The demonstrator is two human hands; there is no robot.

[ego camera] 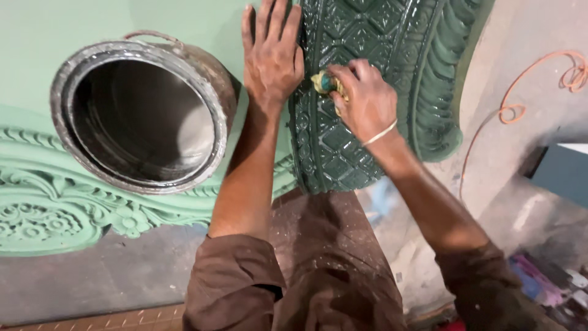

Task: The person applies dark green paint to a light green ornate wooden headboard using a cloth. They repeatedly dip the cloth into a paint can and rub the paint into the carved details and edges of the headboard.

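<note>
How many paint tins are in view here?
1. A single round metal tin sits on the pale green panel, left of the left hand. Others may lie outside the frame.

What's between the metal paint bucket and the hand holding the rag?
In the head view, the left hand lies flat between the bucket and the right hand.

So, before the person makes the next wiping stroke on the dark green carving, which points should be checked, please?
1. Right hand pinches the yellow-green rag: ok.
2. Rag touches the dark green carved band: ok.
3. Left hand lies flat beside the band, steadying: ok.
4. Metal can stands apart from both arms: ok.
5. Paint left in the can: cannot tell.
6. Orange cord lies away from the work: ok.
</note>
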